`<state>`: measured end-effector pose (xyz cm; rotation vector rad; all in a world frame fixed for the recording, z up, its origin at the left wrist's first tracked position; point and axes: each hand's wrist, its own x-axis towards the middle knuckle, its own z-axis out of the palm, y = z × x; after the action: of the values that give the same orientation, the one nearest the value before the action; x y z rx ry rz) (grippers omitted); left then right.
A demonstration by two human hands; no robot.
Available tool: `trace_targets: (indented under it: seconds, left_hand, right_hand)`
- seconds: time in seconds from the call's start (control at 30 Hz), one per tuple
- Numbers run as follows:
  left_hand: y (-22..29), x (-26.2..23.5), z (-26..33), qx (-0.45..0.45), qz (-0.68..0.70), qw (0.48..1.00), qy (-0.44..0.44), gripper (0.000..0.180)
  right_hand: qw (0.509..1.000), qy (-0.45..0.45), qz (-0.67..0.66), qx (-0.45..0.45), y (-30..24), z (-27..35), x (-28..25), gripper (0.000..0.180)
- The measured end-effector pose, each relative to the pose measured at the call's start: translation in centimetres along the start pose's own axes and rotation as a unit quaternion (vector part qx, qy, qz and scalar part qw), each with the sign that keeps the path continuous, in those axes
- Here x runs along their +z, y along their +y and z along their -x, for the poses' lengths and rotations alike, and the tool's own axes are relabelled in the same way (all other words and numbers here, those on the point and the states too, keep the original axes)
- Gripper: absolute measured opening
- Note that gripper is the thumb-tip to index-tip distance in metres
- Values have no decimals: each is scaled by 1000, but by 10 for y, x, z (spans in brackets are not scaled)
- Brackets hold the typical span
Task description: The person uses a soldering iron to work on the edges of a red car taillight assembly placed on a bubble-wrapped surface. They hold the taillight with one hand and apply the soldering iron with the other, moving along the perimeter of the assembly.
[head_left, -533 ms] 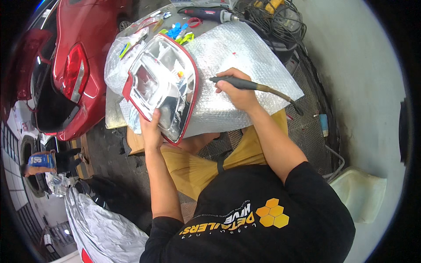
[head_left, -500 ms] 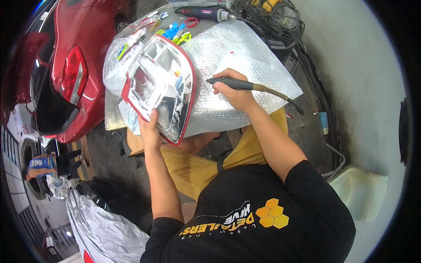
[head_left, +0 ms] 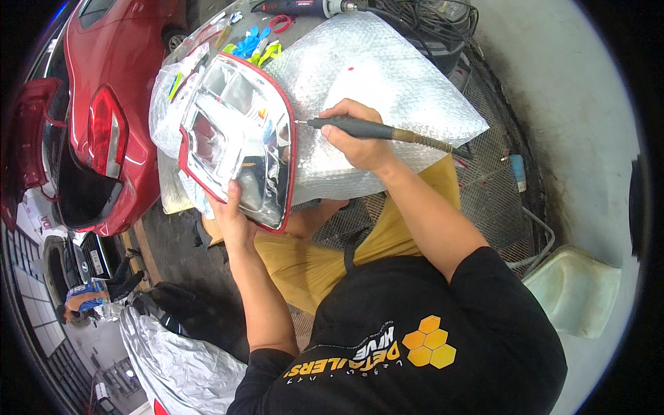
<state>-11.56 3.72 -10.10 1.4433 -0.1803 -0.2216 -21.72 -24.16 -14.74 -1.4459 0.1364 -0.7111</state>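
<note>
My left hand (head_left: 233, 211) is closed on the lower edge of a car tail light housing (head_left: 238, 149) with silver reflector bowls and a red rim. The housing lies tilted over the left part of a silver bubble-foil sheet (head_left: 387, 76). Held like a pen, a slim black rotary tool handpiece (head_left: 356, 128) sits in my right hand (head_left: 356, 142). Its thin metal tip points left and meets the housing's right red rim, or nearly so; I cannot tell if they touch. A ribbed flexible shaft (head_left: 422, 140) runs from the handpiece's back end to the right.
Blue and yellow-green gloves (head_left: 252, 47), a red ring (head_left: 281, 23) and a corded power tool (head_left: 304, 7) lie beyond the housing. Coiled black cables (head_left: 436, 31) are at far right. A red car (head_left: 114, 55) stands at left. Another person (head_left: 90, 296) is at lower left.
My right hand has moved the handpiece left, bringing its tip from above the foil to the housing's red rim. The left hand keeps its hold. The whole view has shifted slightly.
</note>
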Motion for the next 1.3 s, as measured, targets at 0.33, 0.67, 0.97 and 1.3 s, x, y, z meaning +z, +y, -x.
trace_targets:
  seconds: [0.33, 0.67, 0.97, 1.3]
  left_hand:
    - [-7, -3, -1, 27, -31, 999, 2, 75]
    - [-8, -3, -2, 35, -41, 998, 7, 76]
    - [-9, -2, -1, 37, -43, 998, 13, 77]
    - [-10, -4, -1, 35, -43, 998, 7, 77]
  right_hand:
    - [996, -31, 66, -47, 4, -3, 3, 22]
    - [996, -41, 59, -59, 6, -1, 4, 20]
    - [996, -49, 53, -58, 5, 0, 3, 20]
    - [995, -42, 68, -66, 5, -1, 3, 19]
